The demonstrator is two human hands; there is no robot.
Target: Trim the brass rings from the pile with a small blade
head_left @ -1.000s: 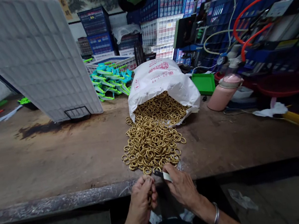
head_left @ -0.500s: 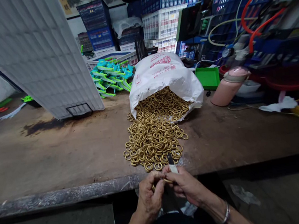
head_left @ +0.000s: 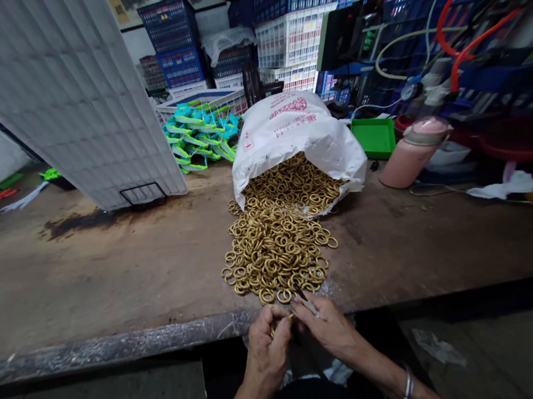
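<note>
A heap of brass rings point(head_left: 278, 258) spills from a white sack point(head_left: 293, 131) lying on its side on the worn workbench point(head_left: 107, 278). At the bench's front edge, just below the heap, my left hand point(head_left: 266, 351) is closed in a pinch on a brass ring point(head_left: 288, 317). My right hand point(head_left: 330, 329) touches it from the right. Its fingers are closed on a small thin tool point(head_left: 307, 299) with a dark tip, which points up towards the heap.
A tall white ribbed panel point(head_left: 63, 97) leans at the back left. Teal and green plastic parts point(head_left: 198, 136) lie behind the sack. A green bin point(head_left: 374, 136), a pink bottle point(head_left: 413, 152), red hoses point(head_left: 468, 5) and stacked crates point(head_left: 294, 36) crowd the right and back.
Both hands have drawn together at the bench edge. The tool in my right hand swung from pointing left to pointing up, and the ring now sits between the two hands.
</note>
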